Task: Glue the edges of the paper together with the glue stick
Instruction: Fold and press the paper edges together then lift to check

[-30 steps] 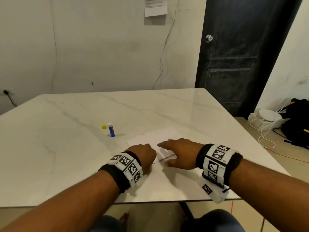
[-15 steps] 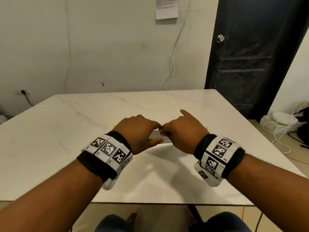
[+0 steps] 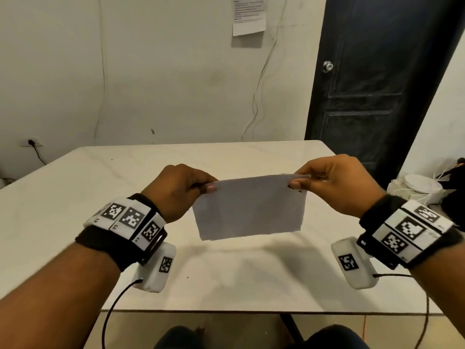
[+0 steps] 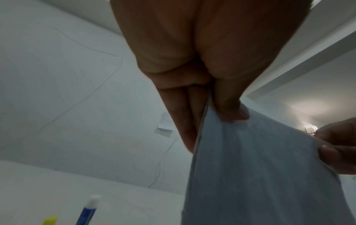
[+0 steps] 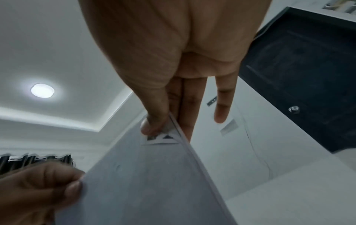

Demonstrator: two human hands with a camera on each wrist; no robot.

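Observation:
A folded sheet of white paper [image 3: 247,207] hangs upright in the air above the marble table [image 3: 75,197]. My left hand [image 3: 186,187] pinches its upper left corner between thumb and fingers. My right hand [image 3: 327,182] pinches the upper right corner the same way. The left wrist view shows the paper [image 4: 260,167] edge-on, with two layers lying together, and my left hand [image 4: 212,106] holding it. In the right wrist view my right hand [image 5: 165,121] holds the paper [image 5: 144,182]. The blue glue stick [image 4: 86,213] stands uncapped on the table beside its yellow cap [image 4: 50,220]; both are hidden in the head view.
A dark door [image 3: 377,84] stands behind the table's far right corner. Cables and a white object [image 3: 417,185] lie on the floor at the right. A wall socket [image 3: 31,142] sits at the far left. The table's near edge [image 3: 226,312] runs just in front of my knees.
Both hands took the paper off the table and lifted it upright, then moved apart along its top edge to the two corners. My head tilted up.

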